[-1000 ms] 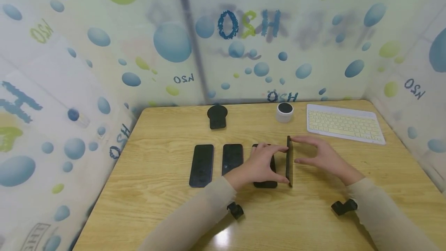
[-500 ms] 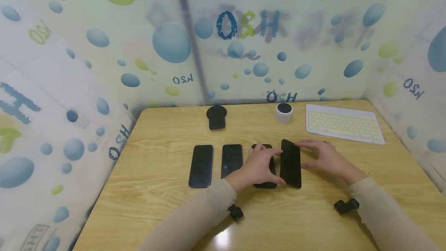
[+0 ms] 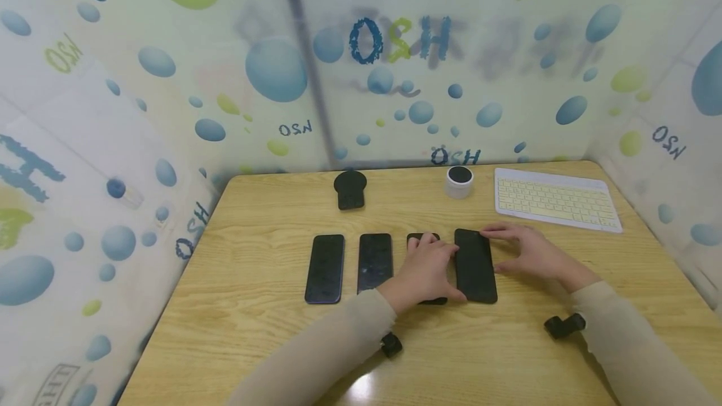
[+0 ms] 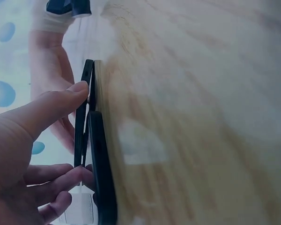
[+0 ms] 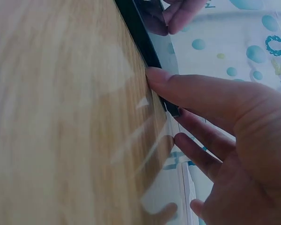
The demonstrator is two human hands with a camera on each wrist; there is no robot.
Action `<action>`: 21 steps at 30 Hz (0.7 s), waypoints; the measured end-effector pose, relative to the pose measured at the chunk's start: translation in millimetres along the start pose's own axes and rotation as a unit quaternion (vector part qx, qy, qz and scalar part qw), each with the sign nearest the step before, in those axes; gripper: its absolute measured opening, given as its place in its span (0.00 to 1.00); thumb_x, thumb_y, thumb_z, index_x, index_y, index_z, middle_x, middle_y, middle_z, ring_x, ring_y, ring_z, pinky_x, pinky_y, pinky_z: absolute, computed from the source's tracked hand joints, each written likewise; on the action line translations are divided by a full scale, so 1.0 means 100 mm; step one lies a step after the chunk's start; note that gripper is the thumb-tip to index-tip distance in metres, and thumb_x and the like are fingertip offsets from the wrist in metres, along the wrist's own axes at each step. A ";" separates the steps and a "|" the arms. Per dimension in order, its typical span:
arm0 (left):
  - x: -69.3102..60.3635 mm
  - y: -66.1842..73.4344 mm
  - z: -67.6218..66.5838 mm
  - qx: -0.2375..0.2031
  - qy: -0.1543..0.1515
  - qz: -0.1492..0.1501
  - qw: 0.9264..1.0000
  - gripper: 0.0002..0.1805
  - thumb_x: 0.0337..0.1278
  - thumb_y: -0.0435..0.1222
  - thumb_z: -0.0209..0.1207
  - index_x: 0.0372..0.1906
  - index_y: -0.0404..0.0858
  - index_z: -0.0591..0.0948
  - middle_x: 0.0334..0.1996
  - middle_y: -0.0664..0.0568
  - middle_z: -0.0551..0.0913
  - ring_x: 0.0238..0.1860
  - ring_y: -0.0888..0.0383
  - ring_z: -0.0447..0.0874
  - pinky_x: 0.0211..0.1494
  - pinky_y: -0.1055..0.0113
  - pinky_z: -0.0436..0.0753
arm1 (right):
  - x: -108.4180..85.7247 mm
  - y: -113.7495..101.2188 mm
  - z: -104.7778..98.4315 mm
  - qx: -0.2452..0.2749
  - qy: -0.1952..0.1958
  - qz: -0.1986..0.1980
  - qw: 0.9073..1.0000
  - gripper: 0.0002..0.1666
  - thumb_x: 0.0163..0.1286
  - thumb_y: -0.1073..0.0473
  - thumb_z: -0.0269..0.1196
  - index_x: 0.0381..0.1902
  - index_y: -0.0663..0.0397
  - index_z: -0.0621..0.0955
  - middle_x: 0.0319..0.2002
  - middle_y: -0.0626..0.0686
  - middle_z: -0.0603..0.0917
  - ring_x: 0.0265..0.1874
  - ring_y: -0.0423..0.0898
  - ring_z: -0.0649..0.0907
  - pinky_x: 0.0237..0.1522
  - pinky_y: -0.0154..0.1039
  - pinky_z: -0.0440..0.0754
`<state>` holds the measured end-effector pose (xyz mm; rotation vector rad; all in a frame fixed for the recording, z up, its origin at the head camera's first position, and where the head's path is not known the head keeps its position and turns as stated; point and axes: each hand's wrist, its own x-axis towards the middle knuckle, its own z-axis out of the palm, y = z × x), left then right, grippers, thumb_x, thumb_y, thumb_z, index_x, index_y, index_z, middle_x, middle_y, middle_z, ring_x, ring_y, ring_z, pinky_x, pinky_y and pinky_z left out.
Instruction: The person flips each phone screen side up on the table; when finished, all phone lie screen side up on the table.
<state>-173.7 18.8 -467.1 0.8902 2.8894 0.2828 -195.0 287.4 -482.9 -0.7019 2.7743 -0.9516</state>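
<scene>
Four smartphones would be one row across the table; the rightmost smartphone (image 3: 476, 268) lies screen up, with a narrow gap under one side in the left wrist view. My left hand (image 3: 422, 271) holds its left edge between thumb and fingers, reaching across another smartphone (image 3: 414, 242), which it partly hides. In the left wrist view, the thumb of my left hand (image 4: 18, 140) presses the raised side. My right hand (image 3: 533, 254) holds the far right corner, its thumb along the right edge. The right wrist view shows the thumb of my right hand (image 5: 253, 126) against that edge.
Two more smartphones (image 3: 324, 268) lie to the left. Behind them are a black round-topped stand (image 3: 350, 190) and a white cylinder with a dark top (image 3: 459, 182). A pale keyboard (image 3: 558, 199) lies at the back right. Patterned walls border the wooden table (image 3: 242, 331).
The rightmost smartphone has tipped from standing on its long edge to lying almost flat, screen up. My right hand has shifted slightly right with its edge; my left hand stays at the left edge.
</scene>
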 end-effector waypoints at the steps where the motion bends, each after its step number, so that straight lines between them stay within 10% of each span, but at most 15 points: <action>1: 0.00 0.01 0.00 0.006 -0.001 -0.001 1.000 0.53 0.30 0.71 0.76 0.68 0.53 0.79 0.62 0.66 0.83 0.53 0.61 0.67 0.53 0.62 0.64 | 0.00 0.00 0.00 -0.001 0.001 -0.005 1.000 0.44 0.53 0.59 0.81 0.69 0.54 0.79 0.68 0.61 0.78 0.70 0.66 0.73 0.67 0.68 0.69; 14: -0.02 0.07 -0.08 0.026 -0.028 -0.013 0.999 0.49 0.37 0.71 0.73 0.69 0.56 0.78 0.66 0.64 0.78 0.58 0.59 0.67 0.57 0.60 0.65 | -0.03 0.03 -0.04 0.023 -0.003 -0.011 1.000 0.42 0.56 0.57 0.80 0.68 0.53 0.80 0.70 0.60 0.77 0.71 0.67 0.71 0.67 0.70 0.66; 21: -0.24 -0.30 -0.20 -0.029 0.002 -0.015 0.999 0.41 0.58 0.63 0.66 0.75 0.54 0.72 0.70 0.57 0.75 0.68 0.53 0.68 0.63 0.50 0.67 | -0.12 -0.02 -0.05 0.015 0.046 -0.005 0.999 0.30 0.69 0.55 0.71 0.67 0.58 0.80 0.68 0.62 0.79 0.70 0.65 0.73 0.73 0.50 0.69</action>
